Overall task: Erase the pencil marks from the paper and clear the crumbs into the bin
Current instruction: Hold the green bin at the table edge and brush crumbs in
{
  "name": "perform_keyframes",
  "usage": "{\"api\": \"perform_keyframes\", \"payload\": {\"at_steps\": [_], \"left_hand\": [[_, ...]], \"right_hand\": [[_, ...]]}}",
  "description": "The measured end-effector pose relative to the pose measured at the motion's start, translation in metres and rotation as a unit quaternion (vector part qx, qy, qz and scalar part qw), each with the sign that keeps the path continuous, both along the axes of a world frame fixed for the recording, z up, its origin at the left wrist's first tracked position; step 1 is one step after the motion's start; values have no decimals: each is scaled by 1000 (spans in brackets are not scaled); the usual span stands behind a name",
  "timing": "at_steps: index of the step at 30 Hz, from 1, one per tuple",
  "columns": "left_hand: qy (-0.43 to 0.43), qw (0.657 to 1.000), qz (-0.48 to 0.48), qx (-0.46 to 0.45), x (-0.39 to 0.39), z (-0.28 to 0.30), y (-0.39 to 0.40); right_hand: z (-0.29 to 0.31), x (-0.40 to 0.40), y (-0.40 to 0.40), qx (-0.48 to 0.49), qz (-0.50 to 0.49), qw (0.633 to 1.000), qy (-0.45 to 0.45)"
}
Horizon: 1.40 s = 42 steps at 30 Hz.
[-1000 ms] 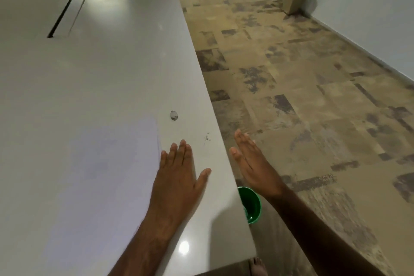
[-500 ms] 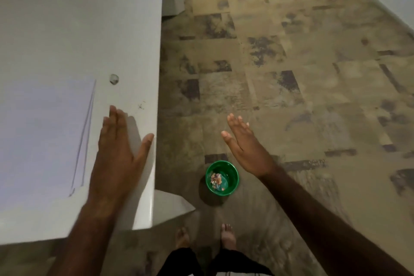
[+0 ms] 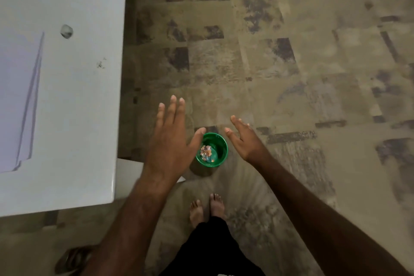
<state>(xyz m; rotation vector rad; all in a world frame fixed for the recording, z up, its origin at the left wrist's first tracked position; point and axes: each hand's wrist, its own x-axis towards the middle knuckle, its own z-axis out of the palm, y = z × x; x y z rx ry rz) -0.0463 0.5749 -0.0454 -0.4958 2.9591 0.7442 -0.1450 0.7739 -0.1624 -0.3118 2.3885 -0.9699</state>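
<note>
Likely an office: long glossy white desk (image 3: 74,119), patchwork carpet-tile floor (image 3: 291,63), paper (image 3: 15,101) on top.

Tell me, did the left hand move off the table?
Yes. The left hand left the white table, moving rightward past its edge, and now hovers beside the green bin.

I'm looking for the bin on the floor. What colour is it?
Green: the bin sits on the floor between both open hands, shown in the head view.

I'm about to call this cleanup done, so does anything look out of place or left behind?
Yes. A small cluster of dark crumbs sits on the white table near its right edge, not in the green bin on the floor. Both the left hand and right hand are open above the bin.
</note>
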Motion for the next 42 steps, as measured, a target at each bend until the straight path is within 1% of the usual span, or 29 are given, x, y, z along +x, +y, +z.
{"api": "perform_keyframes", "payload": {"at_steps": [4, 6, 7, 9, 11, 12, 16, 18, 22, 27, 28, 33, 35, 39, 42], "left_hand": [[-44, 997, 28, 63, 2, -68, 3], [-79, 993, 42, 82, -7, -124, 10], [-86, 991, 45, 92, -12, -137, 8], [-127, 982, 53, 126, -20, -174, 8], [-170, 971, 79, 151, -23, -224, 8], [-184, 965, 94, 162, -25, -240, 6], [-225, 947, 137, 183, -29, -331, 2], [-242, 936, 161, 199, -31, -386, -1], [-265, 925, 180, 202, -33, -475, -6], [-274, 920, 194, 204, -40, -555, -10], [-279, 918, 193, 203, -43, -580, -9], [-295, 911, 205, 204, -67, -646, -8], [-298, 907, 218, 204, -78, -672, -10], [-300, 898, 248, 207, -85, -718, -15], [-285, 899, 259, 210, -87, -725, -13]], "right_hand": [[-39, 12, 17, 24, 1, 1000, -19], [-74, 9, 28, 49, 2, 998, -39], [-76, 6, 29, 48, -4, 998, -39], [-92, 5, 31, 49, -5, 998, -41], [-123, 1, 35, 65, 2, 996, -58], [-133, 1, 36, 72, 5, 996, -62], [-204, -5, 41, 84, -3, 992, -92], [-246, -10, 41, 87, -19, 991, -105], [-327, -16, 38, 95, -36, 988, -116], [-421, -21, 33, 117, -46, 984, -127], [-447, -20, 32, 124, -49, 983, -127], [-518, -25, 31, 167, -33, 980, -105], [-543, -31, 28, 176, -51, 977, -107], [-583, -42, 21, 165, -84, 974, -132], [-598, -44, 16, 138, -104, 972, -161]]}}
